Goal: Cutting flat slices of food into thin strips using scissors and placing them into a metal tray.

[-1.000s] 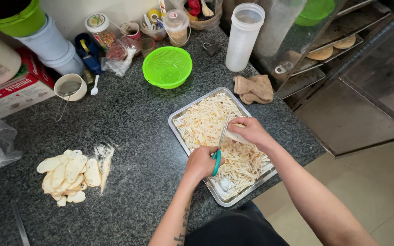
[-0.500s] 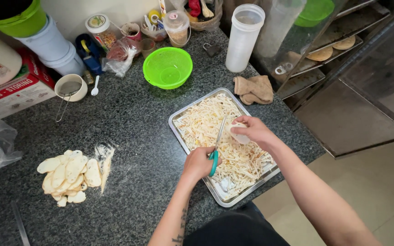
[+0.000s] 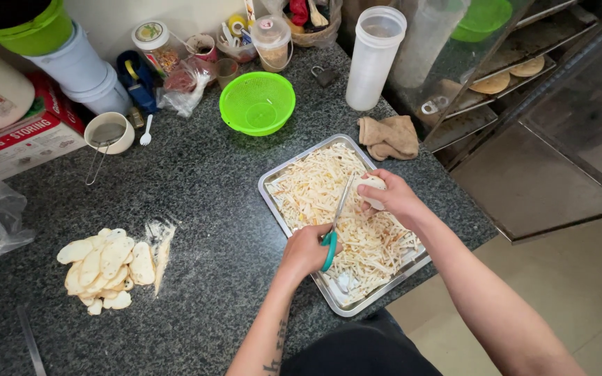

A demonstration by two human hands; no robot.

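Granite counter's metal tray (image 3: 270,182) holds strips; left hand (image 3: 306,252) clasps scissors (image 3: 334,224), right hand (image 3: 389,197) flatbread (image 3: 373,185).

A dark speckled granite counter (image 3: 196,202) stretches out to the left of the hands and beyond them, ending at a pale wall (image 3: 175,14) along its far edge. To the right of the hands stands a glass-fronted metal rack (image 3: 517,76) with flat shelves. Below it, right of the hands, lies a beige tiled floor (image 3: 593,278). The light is soft and even.
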